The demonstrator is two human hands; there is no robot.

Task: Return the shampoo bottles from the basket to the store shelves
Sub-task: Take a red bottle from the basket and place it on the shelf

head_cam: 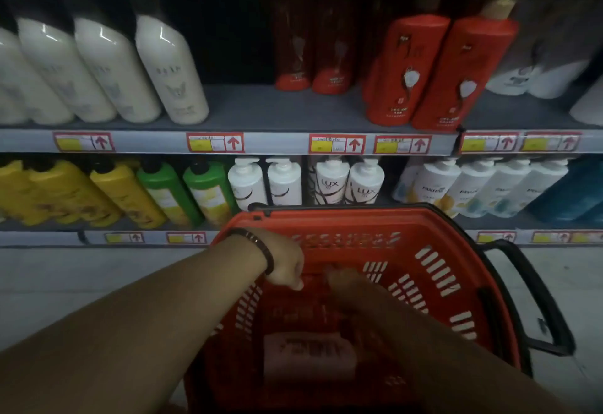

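Both grips [286,266] [344,278] inside basket [359,226], hold unclear

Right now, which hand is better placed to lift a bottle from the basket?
Probably right: the right hand reaches deeper into the red basket, near the red bottles; the left hand sits higher by the rim.

Grey store shelving [261,110], two tiers in view, dark back panel [228,31] behind. Red-bordered yellow-and-white price labels [215,142] with red arrows along pale front rails [277,144]. Pale grey floor [81,279] below the lowest rail. Lighting dim.
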